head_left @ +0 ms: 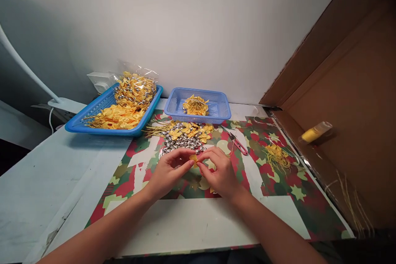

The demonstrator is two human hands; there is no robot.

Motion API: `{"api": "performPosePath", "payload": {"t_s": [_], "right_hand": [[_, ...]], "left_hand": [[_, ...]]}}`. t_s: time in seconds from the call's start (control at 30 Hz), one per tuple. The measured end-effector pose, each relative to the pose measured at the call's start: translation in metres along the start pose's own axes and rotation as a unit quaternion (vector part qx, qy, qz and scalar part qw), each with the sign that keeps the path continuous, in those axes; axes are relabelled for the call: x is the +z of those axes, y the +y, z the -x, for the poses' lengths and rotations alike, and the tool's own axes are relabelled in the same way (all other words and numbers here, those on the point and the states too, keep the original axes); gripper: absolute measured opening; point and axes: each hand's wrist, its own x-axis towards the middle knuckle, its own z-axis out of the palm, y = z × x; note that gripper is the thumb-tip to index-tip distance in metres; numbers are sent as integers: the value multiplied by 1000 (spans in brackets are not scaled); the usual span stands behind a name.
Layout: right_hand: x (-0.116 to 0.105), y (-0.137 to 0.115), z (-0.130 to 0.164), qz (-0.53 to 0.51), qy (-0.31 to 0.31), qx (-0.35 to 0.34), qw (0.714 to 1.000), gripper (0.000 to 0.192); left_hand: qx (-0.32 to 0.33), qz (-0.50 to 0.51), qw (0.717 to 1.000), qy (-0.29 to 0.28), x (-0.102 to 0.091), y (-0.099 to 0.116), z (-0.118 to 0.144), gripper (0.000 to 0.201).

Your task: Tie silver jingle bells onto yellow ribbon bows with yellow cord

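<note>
Pinching one yellow bow (194, 159) between both hands — left hand (168, 171), right hand (219, 171) — beside silver bells (182, 142)

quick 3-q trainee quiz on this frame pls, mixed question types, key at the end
1. True or false: the pink-handled snips lie inside the small blue basket.
2. What do both hands pinch between their fingers?
A. a silver bell
B. a small yellow piece
C. the yellow spool
3. Fill in: the pile of silver bells lies just ___ the hands, on the patterned mat.

Key:
1. False; they lie on the mat, right of the bells.
2. B; the left hand and right hand meet on the small yellow piece.
3. Beyond.
</note>
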Motion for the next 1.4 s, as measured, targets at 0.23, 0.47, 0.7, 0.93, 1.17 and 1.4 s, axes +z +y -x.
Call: {"api": "performPosePath", "payload": {"t_s": [0.23, 0.47, 0.7, 0.93, 1.17, 1.4], "right_hand": [[-1, 2, 0, 58, 5, -18, 998, 5], [1, 4, 1, 69, 10, -23, 997, 8], [1, 3, 0, 66, 5, -19, 998, 6], [-1, 1, 1, 50, -4, -13, 999, 4], [-3, -2, -1, 26, -14, 1, 1000, 4], [-3, -3, -1, 27, -24, 5, 999, 6]], "left_hand": [[25, -34, 999, -5, -1, 2, 1, 18], [16, -30, 999, -1, -1, 5, 0, 19], [-25, 33, 999, -20, 0, 6, -1, 24], [-37, 50, 998, -6, -1, 6, -2, 27], [-47, 74, 996, -7, -2, 3, -2, 29], [-30, 62, 998, -15, -3, 1, -2, 28]]}}
